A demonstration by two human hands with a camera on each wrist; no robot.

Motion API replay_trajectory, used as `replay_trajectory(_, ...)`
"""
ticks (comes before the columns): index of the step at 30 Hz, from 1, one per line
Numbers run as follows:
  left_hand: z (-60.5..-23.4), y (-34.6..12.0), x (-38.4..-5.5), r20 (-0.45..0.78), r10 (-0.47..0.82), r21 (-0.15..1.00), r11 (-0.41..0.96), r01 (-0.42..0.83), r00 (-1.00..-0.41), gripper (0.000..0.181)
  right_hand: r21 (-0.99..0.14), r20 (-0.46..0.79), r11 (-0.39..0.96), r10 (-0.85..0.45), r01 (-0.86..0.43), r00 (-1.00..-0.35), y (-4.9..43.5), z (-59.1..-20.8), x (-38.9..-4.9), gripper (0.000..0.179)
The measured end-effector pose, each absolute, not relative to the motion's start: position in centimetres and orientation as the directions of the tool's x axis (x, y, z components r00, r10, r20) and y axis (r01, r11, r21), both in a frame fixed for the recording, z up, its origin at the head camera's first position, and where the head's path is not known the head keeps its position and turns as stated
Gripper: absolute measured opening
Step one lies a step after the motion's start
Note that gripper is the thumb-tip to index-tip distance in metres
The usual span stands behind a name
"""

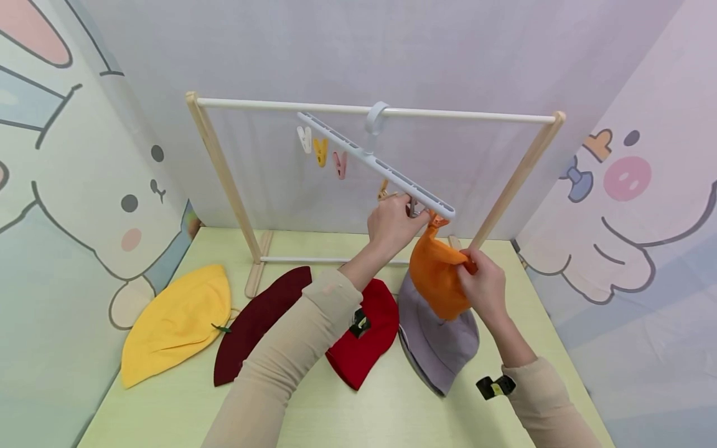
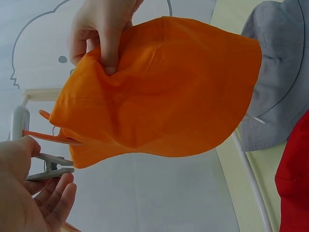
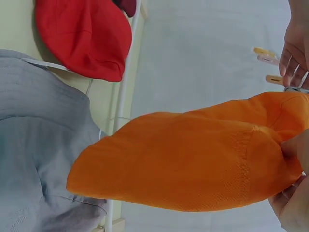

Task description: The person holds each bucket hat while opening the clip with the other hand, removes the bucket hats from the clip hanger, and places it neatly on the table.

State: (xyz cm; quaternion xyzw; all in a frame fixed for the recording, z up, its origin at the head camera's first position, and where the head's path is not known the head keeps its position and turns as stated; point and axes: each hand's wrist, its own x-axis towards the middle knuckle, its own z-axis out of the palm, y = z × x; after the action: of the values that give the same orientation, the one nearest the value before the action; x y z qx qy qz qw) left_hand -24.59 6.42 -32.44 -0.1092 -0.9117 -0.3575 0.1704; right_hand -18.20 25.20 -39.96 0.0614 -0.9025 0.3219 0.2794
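Observation:
An orange bucket hat [image 1: 437, 274] hangs below the right end of a pale grey-blue hanger [image 1: 375, 163], its edge at an orange clothespin [image 2: 48, 137]. My left hand [image 1: 392, 224] pinches a grey clothespin [image 2: 50, 167] between thumb and fingers. The tips of that clothespin are right at the hat's edge in the left wrist view. With thumb and fingers, my right hand [image 1: 484, 283] grips the hat's fabric on its right side, stretching it out from the hanger. Part of that grip is hidden behind the cloth.
A white rail [image 1: 280, 107] on wooden posts carries the hanger. White, yellow and pink clothespins [image 1: 340, 165] hang from its left half. On the table [image 1: 358, 417] lie a yellow hat [image 1: 179, 323], a maroon hat [image 1: 257, 323], a red hat [image 1: 375, 336] and a grey hat [image 1: 442, 354].

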Motion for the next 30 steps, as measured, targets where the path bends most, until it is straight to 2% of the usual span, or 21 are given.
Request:
replay_trajectory(10, -32.6, 6.6, -24.6, 0.396, 0.066, 0.625, 0.712, 0.321, -0.916, 0.027, -0.519, 0.611, 0.784, 0.06, -0.342, -0.789, 25.3, -40.4, -17.3, 0.008)
replay_trajectory(20, -33.0, 6.6, -24.7, 0.388, 0.056, 0.637, 0.704, 0.312, -0.92, 0.025, -0.546, 0.587, 0.765, 0.058, -0.342, -0.807, 24.9, -40.8, -16.6, 0.009)
replay_trajectory(30, -33.5, 6.3, -24.8, 0.369, 0.045, 0.651, 0.701, 0.292, -0.928, 0.025, -0.536, 0.606, 0.76, 0.042, -0.369, -0.795, 24.6, -41.3, -16.2, 0.011)
